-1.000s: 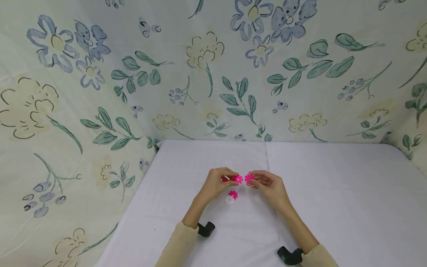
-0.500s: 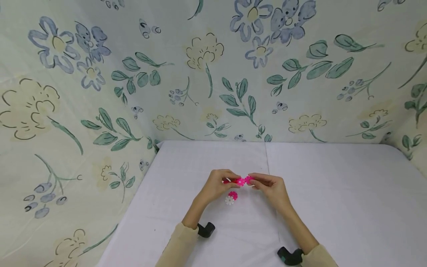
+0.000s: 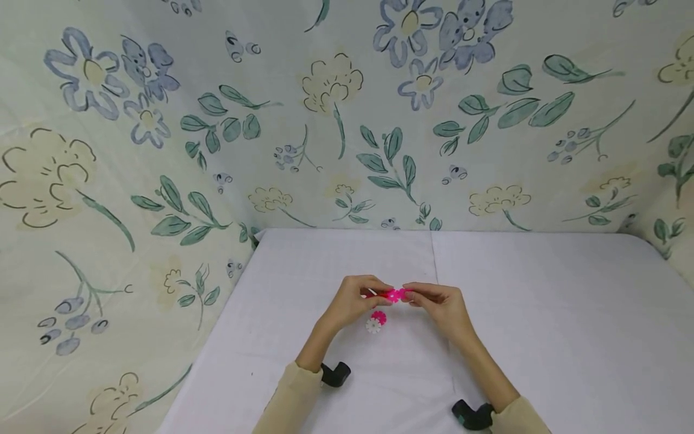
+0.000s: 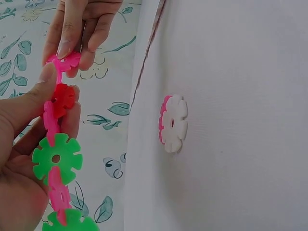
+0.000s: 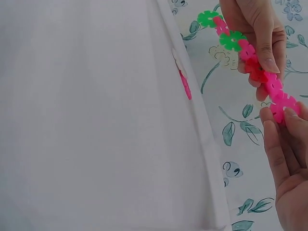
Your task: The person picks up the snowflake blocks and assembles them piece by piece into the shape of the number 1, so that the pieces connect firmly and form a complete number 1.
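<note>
Left hand grips the disc chain; right hand pinches its end pink disc.

No text, label, brand, number or sign can be read in any view. The pale floral-printed cloth backdrop carries only painted flowers and leaves, and the white cloth-covered table in front of it is unmarked. The notched plastic flower-shaped discs on that table bear no lettering.
</note>
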### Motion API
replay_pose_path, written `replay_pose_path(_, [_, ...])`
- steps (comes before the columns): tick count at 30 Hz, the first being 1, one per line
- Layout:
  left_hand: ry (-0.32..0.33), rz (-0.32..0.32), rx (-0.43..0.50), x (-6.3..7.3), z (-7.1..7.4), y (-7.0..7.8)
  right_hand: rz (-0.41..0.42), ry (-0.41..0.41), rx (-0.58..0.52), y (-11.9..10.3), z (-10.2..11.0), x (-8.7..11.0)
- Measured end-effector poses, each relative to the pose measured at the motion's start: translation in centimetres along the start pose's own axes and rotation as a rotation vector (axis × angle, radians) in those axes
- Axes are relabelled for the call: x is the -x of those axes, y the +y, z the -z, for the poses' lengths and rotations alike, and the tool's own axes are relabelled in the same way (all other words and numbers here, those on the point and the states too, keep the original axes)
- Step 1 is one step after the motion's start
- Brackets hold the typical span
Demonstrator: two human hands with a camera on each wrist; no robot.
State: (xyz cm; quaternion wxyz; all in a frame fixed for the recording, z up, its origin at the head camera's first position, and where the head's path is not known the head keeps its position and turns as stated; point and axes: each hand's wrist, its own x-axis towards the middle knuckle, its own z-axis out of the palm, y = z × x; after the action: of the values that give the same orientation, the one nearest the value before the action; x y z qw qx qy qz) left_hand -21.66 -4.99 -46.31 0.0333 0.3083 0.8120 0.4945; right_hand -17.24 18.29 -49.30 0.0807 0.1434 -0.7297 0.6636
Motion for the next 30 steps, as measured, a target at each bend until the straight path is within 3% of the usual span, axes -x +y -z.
replay_pose_path(19, [-0.027,0.013,0.046,0.16,0.24,0.39,0.003,-0.022,0.007,-0.48,-0.12,0.18])
replay_pose_path(25, [-0.033,0.021,0.084,0.07,0.19,0.36,0.048,-0.004,0.014,-0.32,-0.27,0.02])
replay_pose_path(30, [-0.04,0.017,0.1,-0.03,0.28,0.44,0.034,0.013,0.031,-0.4,-0.35,0.06])
